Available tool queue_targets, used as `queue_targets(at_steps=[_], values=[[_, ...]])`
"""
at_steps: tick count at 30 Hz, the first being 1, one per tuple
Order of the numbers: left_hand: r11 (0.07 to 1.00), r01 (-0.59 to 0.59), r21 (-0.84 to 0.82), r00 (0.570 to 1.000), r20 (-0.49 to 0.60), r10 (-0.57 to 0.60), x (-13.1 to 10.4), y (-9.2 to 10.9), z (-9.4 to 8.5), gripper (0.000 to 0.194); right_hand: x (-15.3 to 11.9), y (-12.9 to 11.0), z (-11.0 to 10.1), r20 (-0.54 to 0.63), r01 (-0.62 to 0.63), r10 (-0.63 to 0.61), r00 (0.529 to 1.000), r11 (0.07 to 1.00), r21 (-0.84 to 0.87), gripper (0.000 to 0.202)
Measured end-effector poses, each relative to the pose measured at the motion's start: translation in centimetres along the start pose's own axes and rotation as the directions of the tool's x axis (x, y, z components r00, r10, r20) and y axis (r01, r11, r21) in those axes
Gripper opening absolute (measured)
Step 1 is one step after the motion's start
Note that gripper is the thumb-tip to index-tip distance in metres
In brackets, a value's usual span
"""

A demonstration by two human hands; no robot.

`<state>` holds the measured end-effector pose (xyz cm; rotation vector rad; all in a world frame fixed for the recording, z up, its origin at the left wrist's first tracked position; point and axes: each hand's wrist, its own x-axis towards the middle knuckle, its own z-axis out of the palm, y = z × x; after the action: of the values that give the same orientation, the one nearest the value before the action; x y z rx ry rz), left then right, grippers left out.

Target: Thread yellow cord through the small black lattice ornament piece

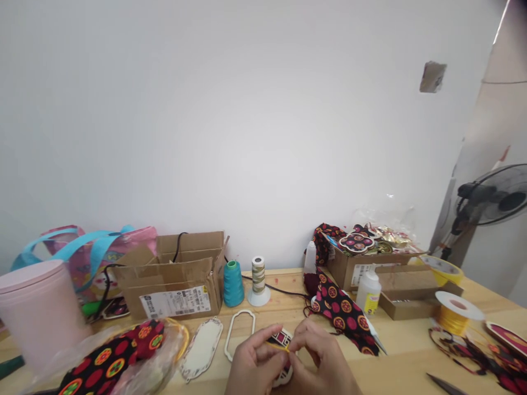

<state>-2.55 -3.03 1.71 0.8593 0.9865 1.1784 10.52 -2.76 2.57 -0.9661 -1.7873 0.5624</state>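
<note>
Near the bottom centre, my left hand (pixel 258 359) pinches a small dark red and black patterned piece with a pale scalloped edge (pixel 280 337). My right hand (pixel 315 356) meets it from the right, thumb and forefinger pinched on a thin yellow cord (pixel 282 346) that crosses the piece. The fingers of both hands nearly touch, and they hide much of the piece. Just left of my left hand, a pale empty frame (pixel 240 314) lies on the table, with a cream panel (pixel 202 349) beside it.
Behind stand a teal thread cone (pixel 234 285), a striped spool (pixel 258 280) and an open cardboard box (pixel 173 285). On the right are a glue bottle (pixel 368 291), patterned fabric (pixel 340 312), a yellow cord spool (pixel 455 315) and scissor tips (pixel 444 384). A pink bin (pixel 41 312) stands left.
</note>
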Motion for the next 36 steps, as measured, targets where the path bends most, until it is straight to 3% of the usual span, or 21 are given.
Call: queue_targets(at_steps=[3,7,10,12,14,16,18,20,23,28,31,36], values=[[1.0,0.013,-0.006,0.999,-0.031,-0.014,0.1,0.1,-0.1,0.053,0.2,0.0,-0.3,0.03,-0.121,0.117,0.993,0.956,0.266,0.009],[0.995,0.021,-0.099,0.999,-0.048,-0.026,0.3,0.2,-0.3,0.051,0.4,0.2,-0.9,0.173,-0.313,0.262,0.949,0.757,0.574,0.017],[0.988,0.009,-0.153,0.998,-0.062,-0.019,0.4,0.2,-0.3,0.046,0.4,0.2,-0.9,0.295,-0.422,0.304,0.906,0.585,0.692,0.024],[0.984,0.002,-0.179,0.997,-0.07,-0.015,0.4,0.2,-0.4,0.043,0.4,0.2,-0.8,0.323,-0.442,0.306,0.896,0.527,0.726,0.027],[0.978,0.002,-0.211,0.999,-0.045,-0.011,0.4,0.1,-0.5,0.041,0.3,0.2,-0.6,0.309,-0.442,0.321,0.895,0.557,0.703,0.03],[0.976,0.009,-0.218,1.0,-0.003,-0.01,0.5,-0.1,-0.7,0.04,0.2,0.2,-0.5,0.257,-0.408,0.318,0.913,0.692,0.596,0.03],[0.981,0.021,-0.191,0.999,0.033,-0.015,0.6,-0.3,-0.9,0.038,0.1,0.3,-0.5,0.213,-0.327,0.261,0.942,0.863,0.386,0.024],[0.988,0.015,-0.156,0.999,0.05,-0.007,0.6,-0.5,-1.0,0.037,0.0,0.5,-0.4,0.21,-0.241,0.206,0.956,0.958,0.155,0.014],[0.995,-0.015,-0.097,0.999,0.049,0.02,0.6,-0.6,-0.9,0.035,0.0,0.8,-0.4,0.223,-0.185,0.198,0.954,0.98,-0.078,0.017],[0.998,-0.045,-0.032,0.999,0.012,0.045,0.6,-0.8,-0.8,0.037,0.0,0.8,-0.5,0.161,-0.146,0.197,0.967,0.949,-0.28,0.008],[0.998,-0.064,-0.009,0.998,-0.027,0.064,0.8,-1.1,-0.7,0.04,0.1,0.7,-0.7,0.158,-0.147,0.209,0.965,0.931,-0.334,0.005],[0.998,-0.055,0.031,0.998,0.002,0.055,0.7,-1.0,-1.0,0.036,0.2,1.0,-1.1,0.199,-0.081,0.15,0.968,0.945,-0.316,0.01]])
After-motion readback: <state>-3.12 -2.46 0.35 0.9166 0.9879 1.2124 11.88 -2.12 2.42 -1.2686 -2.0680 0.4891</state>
